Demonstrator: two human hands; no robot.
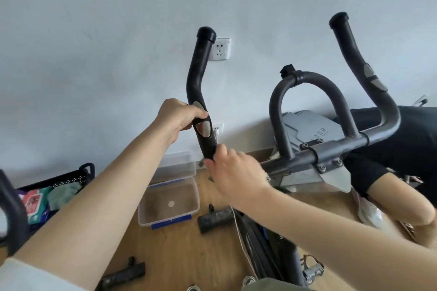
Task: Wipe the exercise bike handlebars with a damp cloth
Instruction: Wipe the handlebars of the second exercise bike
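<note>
The bike's black handlebars have a left horn [198, 71] rising toward the wall, a right horn [354, 54] and a looped middle bar [307, 80]. My left hand [179, 116] grips the left horn at its silver pulse sensor [204, 129]. My right hand [234, 172] is closed around the lower end of the same horn, where it meets the crossbar [295, 158]. No cloth shows in either hand. A pale green cloth [63, 194] lies in the black basket at the left.
A black basket [71, 176] with packets stands at the left on the wood floor. A clear plastic box with blue clips [169, 203] and black foam pieces [215, 218] lie below. Another person's arm in a black sleeve [369, 172] holds the bike at the right. Wall sockets [221, 48] sit behind.
</note>
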